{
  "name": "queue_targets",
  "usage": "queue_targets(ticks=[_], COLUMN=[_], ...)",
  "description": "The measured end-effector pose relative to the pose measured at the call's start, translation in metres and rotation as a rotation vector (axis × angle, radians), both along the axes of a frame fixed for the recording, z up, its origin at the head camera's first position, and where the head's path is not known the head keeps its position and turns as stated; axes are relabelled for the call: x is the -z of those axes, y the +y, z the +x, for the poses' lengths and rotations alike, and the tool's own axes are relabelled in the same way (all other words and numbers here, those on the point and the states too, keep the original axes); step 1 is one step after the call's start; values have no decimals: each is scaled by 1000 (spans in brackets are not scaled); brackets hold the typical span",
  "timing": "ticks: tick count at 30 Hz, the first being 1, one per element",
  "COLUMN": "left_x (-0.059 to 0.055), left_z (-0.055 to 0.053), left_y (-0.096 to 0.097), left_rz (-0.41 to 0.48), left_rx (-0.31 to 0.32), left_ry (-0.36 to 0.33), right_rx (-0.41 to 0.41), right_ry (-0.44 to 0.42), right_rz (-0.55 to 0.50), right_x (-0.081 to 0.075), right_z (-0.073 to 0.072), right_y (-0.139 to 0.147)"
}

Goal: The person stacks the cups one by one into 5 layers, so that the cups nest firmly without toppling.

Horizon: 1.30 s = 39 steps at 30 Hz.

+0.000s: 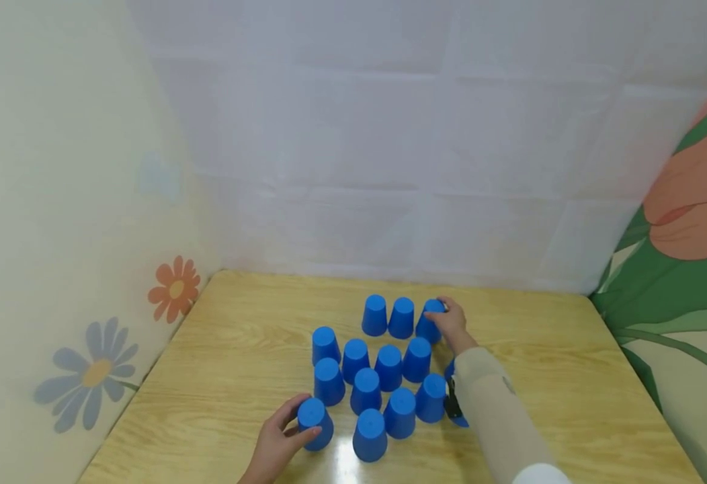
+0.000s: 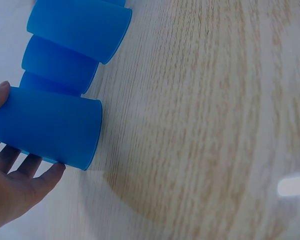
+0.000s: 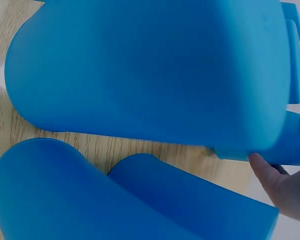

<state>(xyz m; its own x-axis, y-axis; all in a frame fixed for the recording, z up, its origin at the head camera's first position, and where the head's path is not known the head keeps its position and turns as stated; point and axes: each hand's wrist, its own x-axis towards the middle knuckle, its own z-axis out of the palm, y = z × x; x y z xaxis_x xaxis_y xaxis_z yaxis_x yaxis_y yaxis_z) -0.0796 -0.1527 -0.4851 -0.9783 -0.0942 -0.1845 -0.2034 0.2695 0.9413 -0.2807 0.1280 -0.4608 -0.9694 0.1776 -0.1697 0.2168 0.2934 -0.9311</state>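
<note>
Several blue plastic cups stand upside down on a wooden table. At the near left, my left hand (image 1: 275, 440) grips one cup (image 1: 315, 430), thumb on one side and fingers on the other. The left wrist view shows the fingertips against the wall of this cup (image 2: 47, 125). Farther back, my right hand (image 1: 452, 327) holds the rightmost cup (image 1: 429, 331) of a back row of three. In the right wrist view that cup (image 3: 292, 142) is partly hidden behind a much nearer cup (image 3: 140, 70).
Between my hands, other upturned cups (image 1: 365, 390) stand in slanting rows, close together. My right forearm (image 1: 498, 403) partly covers cups at the right. The wooden table (image 1: 257, 323) meets a white hanging sheet (image 1: 359, 134) at the back and flower-painted walls at both sides.
</note>
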Motion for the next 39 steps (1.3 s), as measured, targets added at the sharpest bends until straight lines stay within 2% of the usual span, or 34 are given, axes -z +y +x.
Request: queue_targets(ticks=[8,21,39], left_x=[0,1,2], left_z=[-1,0,3], left_y=[2,0,-2], left_rz=[4,19,19], left_rx=[4,-1,8], left_ry=[-4,-28,-10], right_rx=[20,-12,-41], right_ry=[4,15,25], right_rz=[49,56,52], right_x=[1,3,4], right_z=[-2,-2,-1], right_y=[2,1,-1])
